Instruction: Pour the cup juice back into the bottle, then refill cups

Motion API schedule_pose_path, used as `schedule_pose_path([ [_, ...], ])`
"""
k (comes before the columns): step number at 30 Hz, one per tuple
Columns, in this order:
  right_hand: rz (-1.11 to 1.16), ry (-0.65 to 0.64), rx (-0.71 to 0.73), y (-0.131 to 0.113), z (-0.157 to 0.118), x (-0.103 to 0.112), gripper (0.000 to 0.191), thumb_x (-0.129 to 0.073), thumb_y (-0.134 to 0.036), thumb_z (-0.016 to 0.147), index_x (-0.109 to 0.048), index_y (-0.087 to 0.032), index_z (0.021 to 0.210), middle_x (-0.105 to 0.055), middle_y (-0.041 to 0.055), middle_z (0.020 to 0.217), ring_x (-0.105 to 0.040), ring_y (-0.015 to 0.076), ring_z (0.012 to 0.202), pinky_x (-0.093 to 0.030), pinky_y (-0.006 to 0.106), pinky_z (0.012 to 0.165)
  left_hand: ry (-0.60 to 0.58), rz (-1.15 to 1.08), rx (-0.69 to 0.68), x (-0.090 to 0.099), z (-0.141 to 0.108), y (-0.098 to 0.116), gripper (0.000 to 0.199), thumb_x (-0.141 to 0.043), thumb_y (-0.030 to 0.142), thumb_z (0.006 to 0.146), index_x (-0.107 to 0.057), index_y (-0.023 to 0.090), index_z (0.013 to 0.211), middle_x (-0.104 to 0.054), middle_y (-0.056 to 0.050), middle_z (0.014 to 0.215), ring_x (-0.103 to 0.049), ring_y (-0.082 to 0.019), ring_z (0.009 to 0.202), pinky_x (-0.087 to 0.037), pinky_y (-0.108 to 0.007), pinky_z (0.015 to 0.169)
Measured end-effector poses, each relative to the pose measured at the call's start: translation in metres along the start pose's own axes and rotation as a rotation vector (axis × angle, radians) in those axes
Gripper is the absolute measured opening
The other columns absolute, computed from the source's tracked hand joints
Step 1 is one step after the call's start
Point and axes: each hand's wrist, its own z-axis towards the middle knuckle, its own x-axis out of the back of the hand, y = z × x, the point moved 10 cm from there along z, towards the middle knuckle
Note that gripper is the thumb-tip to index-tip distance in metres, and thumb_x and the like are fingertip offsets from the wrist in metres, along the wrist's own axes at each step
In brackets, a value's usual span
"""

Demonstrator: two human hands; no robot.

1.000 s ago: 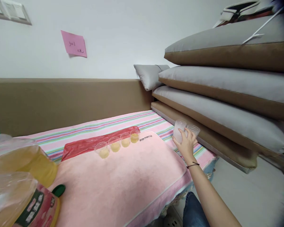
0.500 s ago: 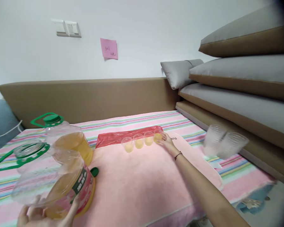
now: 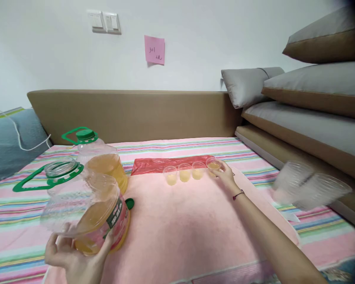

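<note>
My left hand [image 3: 79, 256] is curved round the lower near side of a large, uncapped juice bottle [image 3: 90, 205]. This clear bottle has a green handle, a pink label and yellow liquid in its lower part. At the far right end of a row, my right hand [image 3: 223, 173] grips a clear plastic cup [image 3: 213, 163] holding yellow liquid. Three similar plastic cups [image 3: 170, 175] stand to its left with liquid in them. Beside the uncapped bottle lies a green cap [image 3: 129, 203]. Behind it stands a second, capped juice bottle [image 3: 106, 165], also part full.
A red plastic sheet [image 3: 154, 165] lies behind the cups. Two stacks of clear cups [image 3: 321, 191] rest at the right by piled grey-brown cushions [image 3: 307, 114]. A pink mat [image 3: 177, 221] covers part of the striped cloth [image 3: 12, 205]. A brown backrest [image 3: 130, 114] stands along the wall.
The view has swung left, so things appear further right. The cup in my right hand now sits slightly further from the cup beside it. My left hand stays on the bottle.
</note>
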Motion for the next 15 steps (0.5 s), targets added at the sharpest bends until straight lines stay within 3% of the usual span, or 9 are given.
schedule_pose_path([
  [5, -0.115, -0.049, 0.079, -0.021, 0.007, -0.008, 0.059, -0.083, -0.039, 0.056, -0.066, -0.019, 0.109, -0.071, 0.0127, 0.116, -0.064, 0.0316, 0.109, -0.048, 0.049, 0.095, -0.023, 0.002, 0.003, -0.004, -0.002, 0.002, 0.108, -0.084, 0.030, 0.032, -0.022, 0.028, 0.121, -0.033, -0.021, 0.144, -0.049, -0.042, 0.125, -0.041, -0.075, 0.093],
  [15, -0.343, -0.113, 0.274, -0.052, 0.014, -0.022, 0.051, -0.080, -0.039, 0.060, -0.068, -0.019, 0.105, -0.071, 0.0118, 0.111, -0.064, 0.0322, 0.104, -0.047, 0.049, 0.094, -0.060, 0.014, -0.068, -0.005, -0.006, 0.004, 0.106, -0.083, 0.034, 0.044, -0.019, 0.021, 0.127, -0.029, -0.026, 0.144, -0.046, -0.039, 0.128, -0.039, -0.067, 0.102],
])
